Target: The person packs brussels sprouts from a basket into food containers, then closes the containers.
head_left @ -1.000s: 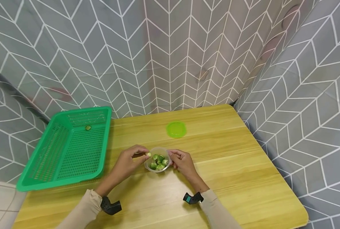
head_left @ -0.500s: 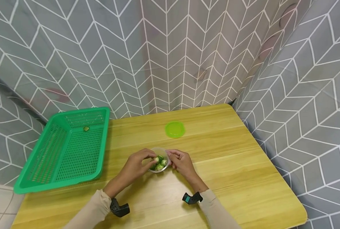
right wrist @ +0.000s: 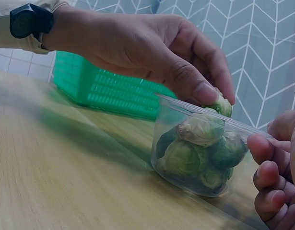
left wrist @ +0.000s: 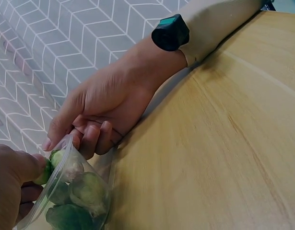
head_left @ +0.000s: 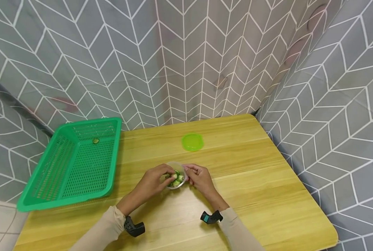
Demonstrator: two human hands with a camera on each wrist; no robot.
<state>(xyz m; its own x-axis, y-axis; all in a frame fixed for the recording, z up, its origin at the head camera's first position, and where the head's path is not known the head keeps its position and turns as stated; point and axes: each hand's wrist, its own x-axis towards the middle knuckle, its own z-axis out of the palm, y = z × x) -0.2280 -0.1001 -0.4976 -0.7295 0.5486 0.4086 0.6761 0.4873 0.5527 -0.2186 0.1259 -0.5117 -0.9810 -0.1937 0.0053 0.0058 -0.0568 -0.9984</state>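
Observation:
A clear plastic tub [right wrist: 159,129] with several Brussels sprouts [right wrist: 183,155] in it stands on the table. My left hand [head_left: 155,180] is over the tub's left side, thumb and fingers pinching one Brussels sprout [right wrist: 222,105] at rim height above the others. On the opposite side my right hand [head_left: 201,178] pinches the tub's rim between thumb and fingers, as the left wrist view also shows. Part of the tub is hidden behind the left fingers in the head view.
A green perforated basket [head_left: 114,164] stands at the table's left, with one small sprout [head_left: 95,141] at its far end. A bright green lid [head_left: 192,142] lies behind the tub on the wooden table [head_left: 268,188]. Grey patterned curtains [head_left: 186,62] enclose the back and sides.
My left hand has moved right with the Brussels sprout, from beside the tub's left rim to over its opening. My right hand has stayed at the rim.

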